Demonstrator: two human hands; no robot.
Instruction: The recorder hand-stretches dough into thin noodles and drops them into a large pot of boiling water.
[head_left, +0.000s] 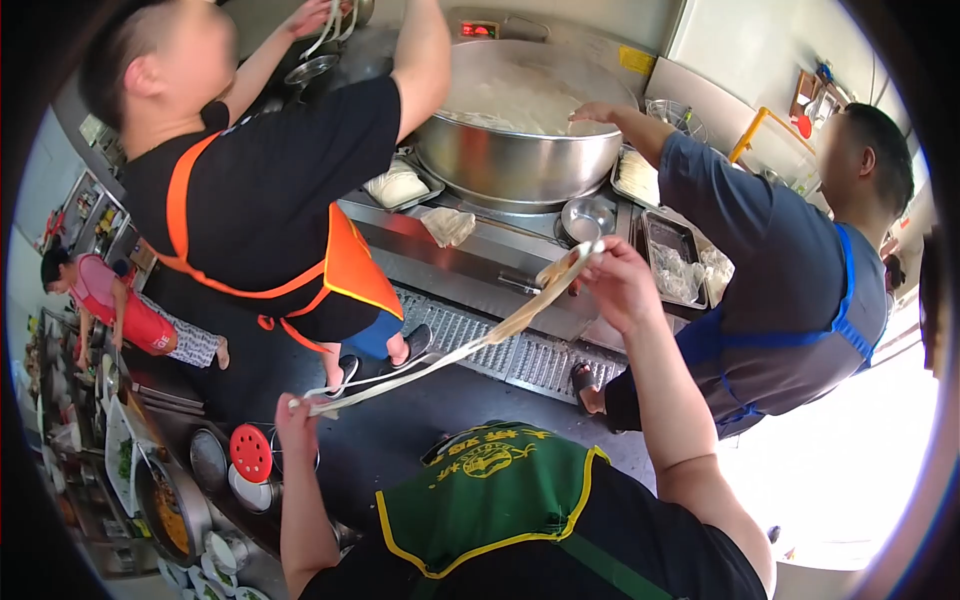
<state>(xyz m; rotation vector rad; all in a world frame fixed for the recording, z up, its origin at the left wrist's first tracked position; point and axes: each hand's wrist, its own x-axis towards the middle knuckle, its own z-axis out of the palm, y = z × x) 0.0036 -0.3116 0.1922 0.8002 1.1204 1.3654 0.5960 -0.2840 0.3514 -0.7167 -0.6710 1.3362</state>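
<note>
A long strip of pale noodle dough (517, 321) stretches in the air between my two hands, slanting up to the right. My left hand (297, 429) pinches its lower end at waist side, above the dark floor. Higher up, my right hand (624, 283) grips the other end between thumb and fingers. The strip is wide and flat near the right hand and splits into thinner strands towards the left. Beyond it stands a large steel pot (517, 161) with steaming, cloudy liquid and noodles. My green apron (487, 517) shows below.
Left of the pot, a co-worker in an orange apron (364, 270) raises noodles; right, one in a blue apron (720, 349) reaches over it. Dough trays (397, 204), a cloth (448, 226) and a steel bowl (587, 219) line the stove. A food pan (196, 517) stands lower left.
</note>
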